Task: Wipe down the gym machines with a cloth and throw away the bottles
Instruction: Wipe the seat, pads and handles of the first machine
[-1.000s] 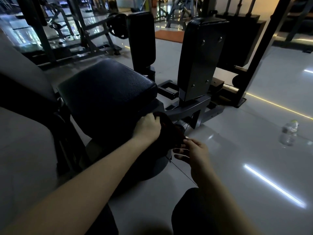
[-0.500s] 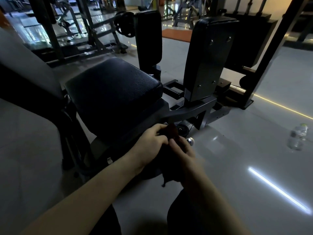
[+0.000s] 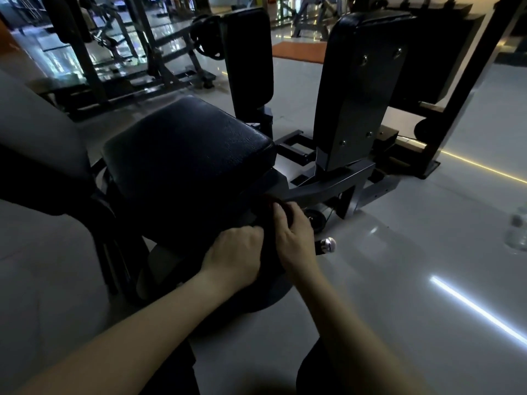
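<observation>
A black padded seat [image 3: 185, 155] of a gym machine fills the middle of the head view, with two upright pads [image 3: 359, 89] beyond it. A dark cloth [image 3: 268, 252] hangs just below the seat's front corner. My left hand [image 3: 233, 258] grips its lower part with curled fingers. My right hand [image 3: 293, 238] pinches its upper part close beside the left, near the machine's grey frame arm [image 3: 328, 186]. A clear plastic bottle [image 3: 517, 232] stands on the floor at the right edge, partly cut off.
A chrome-tipped handle [image 3: 326, 246] sticks out just right of my right hand. The glossy grey floor [image 3: 413, 280] spreads to the right with light-strip reflections. More machines [image 3: 119, 52] stand at the back left. A pale backrest [image 3: 37, 132] sits at the left.
My right hand came from open below the cloth up onto it and now pinches it beside my left hand. Both hands shifted slightly down-right of the seat corner. The view moved closer.
</observation>
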